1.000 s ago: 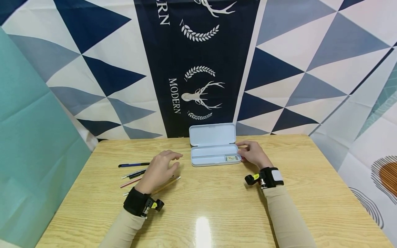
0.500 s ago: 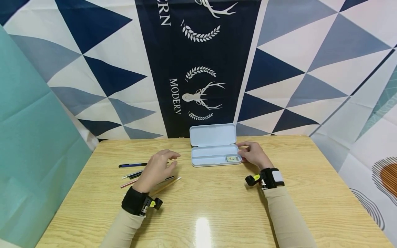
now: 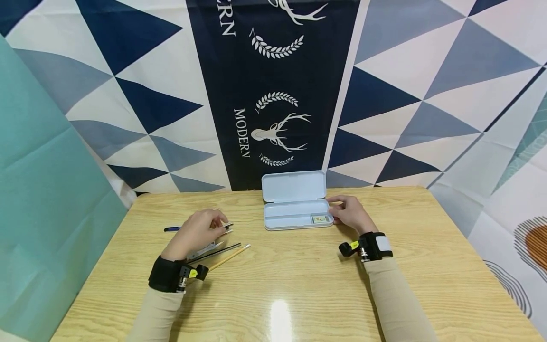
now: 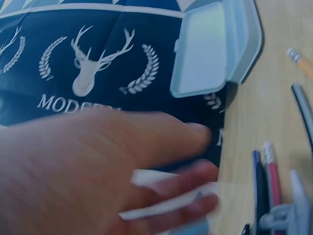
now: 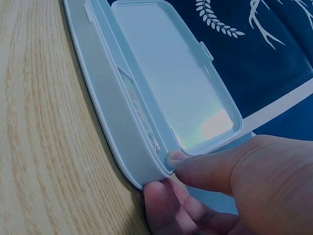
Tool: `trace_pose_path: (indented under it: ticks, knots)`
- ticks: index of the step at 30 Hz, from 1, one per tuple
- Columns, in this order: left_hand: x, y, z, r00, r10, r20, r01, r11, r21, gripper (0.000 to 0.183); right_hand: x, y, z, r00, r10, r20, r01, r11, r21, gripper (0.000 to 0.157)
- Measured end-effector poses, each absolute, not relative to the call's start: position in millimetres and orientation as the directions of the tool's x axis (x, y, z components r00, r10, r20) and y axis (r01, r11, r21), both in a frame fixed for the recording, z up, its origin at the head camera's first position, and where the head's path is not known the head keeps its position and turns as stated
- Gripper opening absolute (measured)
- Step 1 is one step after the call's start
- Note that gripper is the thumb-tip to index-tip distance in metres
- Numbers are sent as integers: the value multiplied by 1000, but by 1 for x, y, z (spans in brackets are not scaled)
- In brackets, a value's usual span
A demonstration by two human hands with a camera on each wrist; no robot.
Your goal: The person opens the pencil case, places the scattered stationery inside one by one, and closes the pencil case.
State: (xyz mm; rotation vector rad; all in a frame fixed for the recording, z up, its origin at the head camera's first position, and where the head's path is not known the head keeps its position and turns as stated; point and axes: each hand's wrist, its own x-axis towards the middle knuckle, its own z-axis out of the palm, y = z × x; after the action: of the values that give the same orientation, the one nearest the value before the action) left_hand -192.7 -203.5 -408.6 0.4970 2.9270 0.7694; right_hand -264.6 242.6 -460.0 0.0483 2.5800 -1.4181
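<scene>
A light blue pencil case lies with its lid raised near the back edge of the table. In its right-hand compartment sits a small block with a printed sleeve. My right hand pinches the case's right end, with the thumb on the rim and fingers against the outer wall. My left hand hovers over the scattered pens and pencils, its fingers loosely bent and nothing between them. Under and beside it are a yellow pencil, a dark pencil, a blue-ended pen and a red pencil.
The wooden table ends at a patterned cloth hanging right behind the case. A teal cloth borders the left side. Beside the red pencil in the left wrist view is a pale clipped piece, partly cut off.
My left hand has moved left over the pens, uncovering more of the dark and yellow pencils. The right hand and the case have stayed put.
</scene>
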Motion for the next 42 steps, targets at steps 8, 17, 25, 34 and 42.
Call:
trace_pose_path:
  ticks: [8, 17, 25, 34, 42]
  knots:
    - [-185, -224, -399, -948, 276, -161, 181, 879, 440, 10, -264, 244, -461, -980, -69, -187, 121, 540, -833, 45]
    - [-180, -234, -394, -925, 249, -286, 114, 902, 417, 16, -266, 244, -462, -982, -68, -178, 113, 546, -830, 44]
    - [-179, -235, -400, -925, 197, -324, 70, 928, 365, 18, -265, 242, -462, -982, -66, -176, 114, 538, -836, 45]
    - [-181, -234, -404, -923, 200, -329, 76, 933, 352, 16, -266, 243, -463, -982, -67, -178, 115, 537, -835, 44]
    - [-183, -234, -407, -917, 216, -335, 88, 929, 360, 15, -265, 243, -462, -981, -66, -180, 117, 541, -833, 45]
